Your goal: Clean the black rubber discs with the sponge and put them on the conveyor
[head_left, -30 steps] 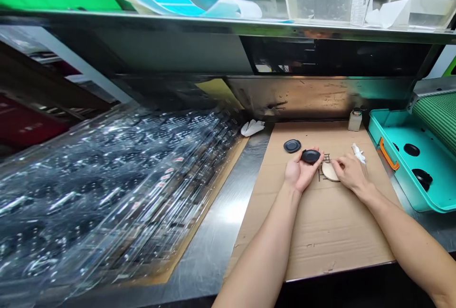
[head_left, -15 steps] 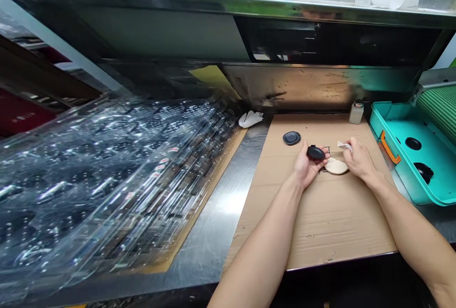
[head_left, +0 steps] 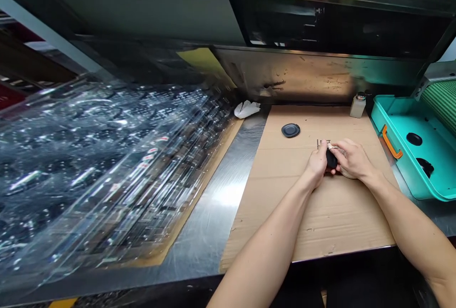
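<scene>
My left hand (head_left: 316, 164) is closed around a small black round plastic part (head_left: 331, 158), tilted up above the cardboard. My right hand (head_left: 353, 158) pinches a wad of white cloth or tissue (head_left: 330, 146) and presses it to the part's upper edge. The two hands meet here, so much of the part is hidden. A pale round pad lies under my right hand, almost wholly covered. Farther left on the cardboard rests a second black round part (head_left: 290, 130).
A cardboard sheet (head_left: 278, 213) covers the metal bench. At left are stacked clear plastic trays (head_left: 107, 170). A turquoise bin (head_left: 409, 179) with black parts stands right, a small bottle (head_left: 358, 105) behind. Crumpled white tissue (head_left: 246, 109) lies near the trays.
My right hand has come left with the white cloth onto the black part. My left hand has turned the part more upright. The view has tipped slightly downward.
</scene>
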